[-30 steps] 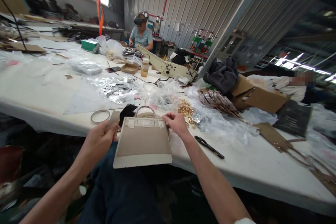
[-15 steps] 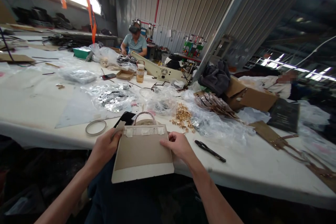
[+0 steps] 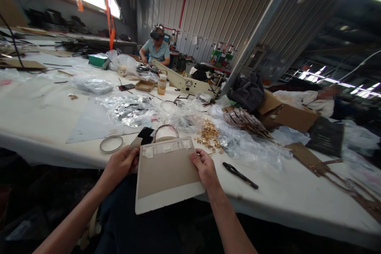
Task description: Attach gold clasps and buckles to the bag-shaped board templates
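Note:
A beige handbag panel [image 3: 168,170] with a pale lower strip hangs tilted over the front edge of the table. Several light tape patches run along its top, and a curved handle [image 3: 166,127] rises behind that edge. My right hand [image 3: 205,168] is closed on the panel's right edge, thumb on the near face. At the upper left corner, my left hand [image 3: 120,162] is closed, its fingertips partly hidden. A short tan tab [image 3: 136,143] sticks up from it; I cannot tell if it joins the panel. Behind the tab lies a black phone-like object [image 3: 145,135].
On the white table [image 3: 282,194] are a tape ring [image 3: 111,144], gold metal fittings [image 3: 209,133], a black pen-like tool [image 3: 240,175] and plastic bags [image 3: 129,109]. Bundled handles [image 3: 245,121] and bag pieces [image 3: 306,156] lie right. A co-worker [image 3: 156,49] sits across the table.
The panel has turned slightly counterclockwise, its right side now higher, and shifted a little right. My right hand has moved with it along the edge; both hands stay closed.

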A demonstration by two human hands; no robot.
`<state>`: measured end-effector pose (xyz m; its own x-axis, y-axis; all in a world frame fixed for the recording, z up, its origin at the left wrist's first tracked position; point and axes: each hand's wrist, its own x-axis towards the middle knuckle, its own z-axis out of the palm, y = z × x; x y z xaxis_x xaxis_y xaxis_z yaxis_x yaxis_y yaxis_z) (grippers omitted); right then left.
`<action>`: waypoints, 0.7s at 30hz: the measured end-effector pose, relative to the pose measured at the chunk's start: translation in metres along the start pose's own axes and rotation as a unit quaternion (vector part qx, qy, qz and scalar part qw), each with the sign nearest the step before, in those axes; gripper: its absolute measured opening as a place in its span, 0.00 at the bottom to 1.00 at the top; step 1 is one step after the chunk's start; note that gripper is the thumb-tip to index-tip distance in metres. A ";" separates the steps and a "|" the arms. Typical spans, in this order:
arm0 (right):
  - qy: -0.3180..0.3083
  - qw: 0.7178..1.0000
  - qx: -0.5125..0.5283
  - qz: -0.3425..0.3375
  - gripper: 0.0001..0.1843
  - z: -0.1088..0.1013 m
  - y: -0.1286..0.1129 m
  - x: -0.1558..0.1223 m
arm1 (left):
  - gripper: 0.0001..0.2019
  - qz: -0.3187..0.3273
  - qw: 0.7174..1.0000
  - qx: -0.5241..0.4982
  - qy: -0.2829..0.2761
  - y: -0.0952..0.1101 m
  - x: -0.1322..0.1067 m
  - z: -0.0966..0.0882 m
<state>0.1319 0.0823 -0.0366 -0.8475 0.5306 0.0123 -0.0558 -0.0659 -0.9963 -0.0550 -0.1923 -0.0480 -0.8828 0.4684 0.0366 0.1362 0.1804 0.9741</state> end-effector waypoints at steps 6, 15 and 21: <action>-0.049 0.999 0.009 0.016 0.38 0.001 0.007 0.006 | 0.30 0.009 0.999 -0.019 0.050 -0.002 -0.002 -0.004; 0.012 0.984 0.176 0.025 0.32 -0.019 0.013 -0.004 | 0.26 0.019 0.998 -0.041 0.037 -0.006 -0.004 -0.009; -0.028 0.925 0.372 -0.073 0.16 -0.029 0.005 -0.006 | 0.26 -0.004 0.999 0.031 0.014 -0.018 0.007 -0.011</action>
<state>0.1521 0.1029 -0.0444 -0.8269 0.5368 0.1674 -0.5019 -0.5705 -0.6501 -0.0683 -0.2022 -0.0629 -0.8965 0.4417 0.0358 0.1555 0.2379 0.9588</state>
